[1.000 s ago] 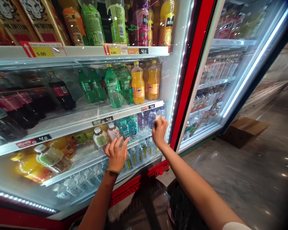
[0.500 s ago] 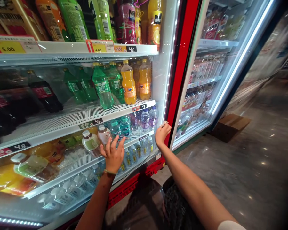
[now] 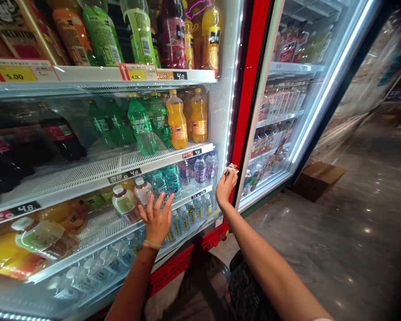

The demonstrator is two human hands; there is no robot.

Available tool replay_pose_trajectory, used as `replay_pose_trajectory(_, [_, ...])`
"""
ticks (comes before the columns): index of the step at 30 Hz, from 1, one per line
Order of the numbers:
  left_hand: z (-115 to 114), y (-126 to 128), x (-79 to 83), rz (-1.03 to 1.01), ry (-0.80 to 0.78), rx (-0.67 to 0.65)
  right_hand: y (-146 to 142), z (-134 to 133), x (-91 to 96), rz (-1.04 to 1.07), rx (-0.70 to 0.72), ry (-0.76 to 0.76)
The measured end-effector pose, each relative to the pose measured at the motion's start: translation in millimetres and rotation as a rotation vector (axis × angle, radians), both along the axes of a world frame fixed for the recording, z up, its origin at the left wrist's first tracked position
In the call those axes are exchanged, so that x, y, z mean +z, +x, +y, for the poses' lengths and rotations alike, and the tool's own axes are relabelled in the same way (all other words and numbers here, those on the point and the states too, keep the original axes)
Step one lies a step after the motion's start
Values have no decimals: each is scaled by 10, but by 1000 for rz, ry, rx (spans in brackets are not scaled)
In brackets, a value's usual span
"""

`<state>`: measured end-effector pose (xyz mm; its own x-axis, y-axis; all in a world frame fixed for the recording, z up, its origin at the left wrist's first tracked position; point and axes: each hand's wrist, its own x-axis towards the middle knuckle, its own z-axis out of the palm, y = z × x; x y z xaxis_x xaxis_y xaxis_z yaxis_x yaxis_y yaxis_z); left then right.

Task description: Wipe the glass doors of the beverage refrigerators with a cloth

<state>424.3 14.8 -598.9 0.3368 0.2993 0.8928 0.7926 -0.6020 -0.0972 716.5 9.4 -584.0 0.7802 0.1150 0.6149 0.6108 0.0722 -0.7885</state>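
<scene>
My left hand [image 3: 157, 217] is open, its fingers spread before the lower shelves of a drinks fridge. It looks to be against the glass, though I cannot tell contact for certain. Just beyond its fingertips stand a bottle with a pinkish label [image 3: 143, 191] and teal-labelled bottles [image 3: 172, 182]. At the fridge's red frame [image 3: 242, 133], my right hand [image 3: 226, 186] is closed on a crumpled pale cloth [image 3: 231, 169], mostly hidden in the fingers. Purple-labelled bottles [image 3: 200, 168] stand left of that hand, inside the fridge.
Higher shelves hold green bottles [image 3: 141, 125], orange soda bottles [image 3: 177, 120] and dark cola bottles [image 3: 60, 131]. Small water bottles [image 3: 108, 261] line the bottom. Another lit fridge [image 3: 280, 98] stands to the right, with a cardboard box [image 3: 321, 176] on the grey floor [image 3: 361, 232] beyond it.
My right hand has shifted slightly up along the red frame, and more of the cloth shows above its fingers. My left hand stays spread in nearly the same place.
</scene>
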Motion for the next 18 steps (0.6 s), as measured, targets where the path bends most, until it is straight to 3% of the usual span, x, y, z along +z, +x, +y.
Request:
replay_pose_trajectory(2, [-4, -18, 5, 13, 10, 2, -233, 21, 48, -101, 78, -12])
replay_pose_trajectory(5, [-7, -48, 17, 40, 26, 9, -587, 37, 196, -425, 266, -95])
replay_pose_trajectory(7, [-10, -71, 27, 50, 22, 6, -617, 42, 300, -573, 346, -161])
replay_pose_trajectory(9, [-14, -95, 39, 61, 16, 2, -446, 51, 356, -533, 323, -182])
replay_pose_trajectory(14, [-19, -134, 61, 111, 49, 25, 113, 71, 287, -148, 124, -70])
replay_pose_trajectory(16, [-24, -133, 71, 113, 59, 24, 83, 65, 268, -104, 83, -39])
replay_pose_trajectory(18, [-38, -126, 89, 105, 55, 16, -131, 48, 285, -161, 83, -36])
